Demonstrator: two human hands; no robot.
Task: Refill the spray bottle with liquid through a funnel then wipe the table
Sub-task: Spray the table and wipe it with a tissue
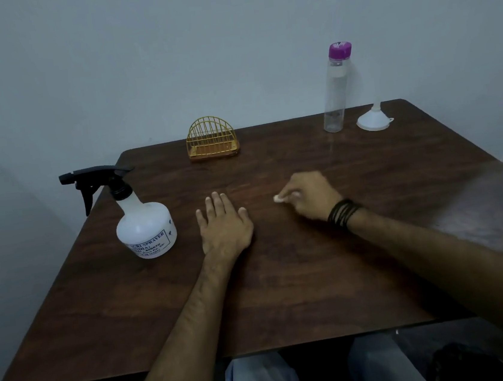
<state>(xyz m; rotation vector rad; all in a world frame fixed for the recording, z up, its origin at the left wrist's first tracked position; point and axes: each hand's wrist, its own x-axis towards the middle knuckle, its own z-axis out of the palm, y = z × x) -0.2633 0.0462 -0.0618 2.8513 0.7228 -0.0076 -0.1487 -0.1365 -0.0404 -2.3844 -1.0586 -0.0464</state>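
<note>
A white spray bottle (pixel 146 225) with a black trigger head stands capped at the table's left side. My left hand (pixel 224 221) lies flat on the dark wooden table (pixel 287 296), just right of the bottle, fingers apart and empty. My right hand (pixel 312 196) is closed on a small white wad of tissue (pixel 278 198), pressed on the table's middle. A tall clear bottle (pixel 337 93) with a purple cap stands at the far right, and a white funnel (pixel 374 118) rests upside down beside it.
A gold wire napkin holder (pixel 211 138) sits at the table's far edge, with no napkins visible in it. A pale wall rises right behind the table. A dark chair edge shows at the far right. My knees are under the near edge.
</note>
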